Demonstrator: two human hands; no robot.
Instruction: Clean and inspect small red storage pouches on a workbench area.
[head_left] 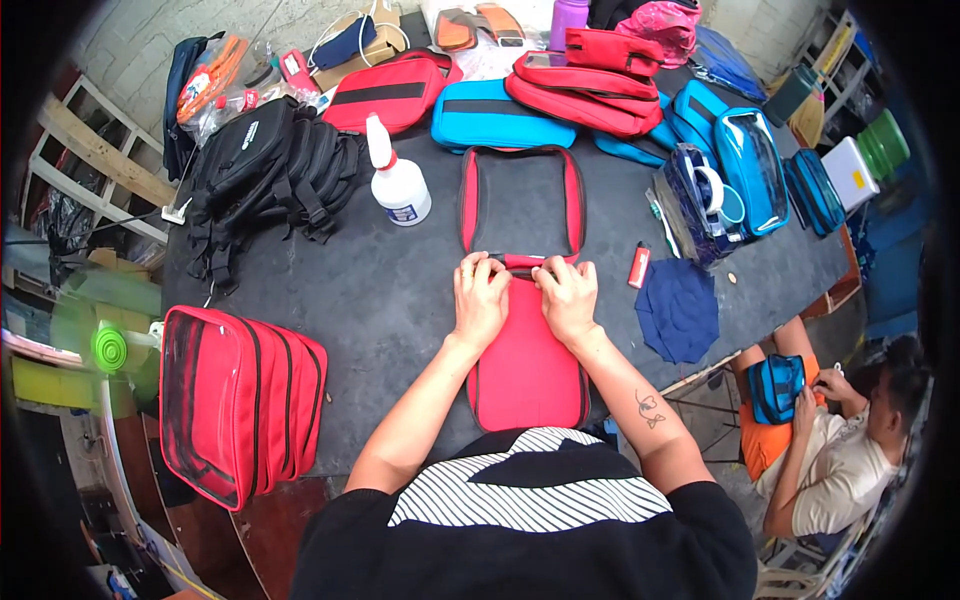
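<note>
1. The left hand (pixel 480 297) and the right hand (pixel 567 297) lie side by side on an opened red pouch (pixel 527 370) at the middle of the near edge of the dark tabletop (pixel 400 290)
2. Both hands press down on the fold where the pouch's red lower panel meets its open upper frame (pixel 521 201); the fingertips of each are curled together, pinching the dark strip at that fold
3. The upper frame lies flat toward the middle of the tabletop, red-edged with a dark inside
4. A white squeeze bottle (pixel 397 183) with a red collar stands just left of the frame
5. A black backpack (pixel 270 170) lies toward the far left corner
6. A stack of red pouches (pixel 240 400) stands on edge at the near left corner
7. A red lighter (pixel 639 264) lies just right of the fold, with a piece of navy fabric (pixel 678 308) beside it near the right edge
8. Blue pouches (pixel 500 120) and more red pouches (pixel 585 85) lie along the far edge
9. Another person (pixel 840 440) sits beyond the right edge, holding a blue pouch (pixel 778 387)
</note>
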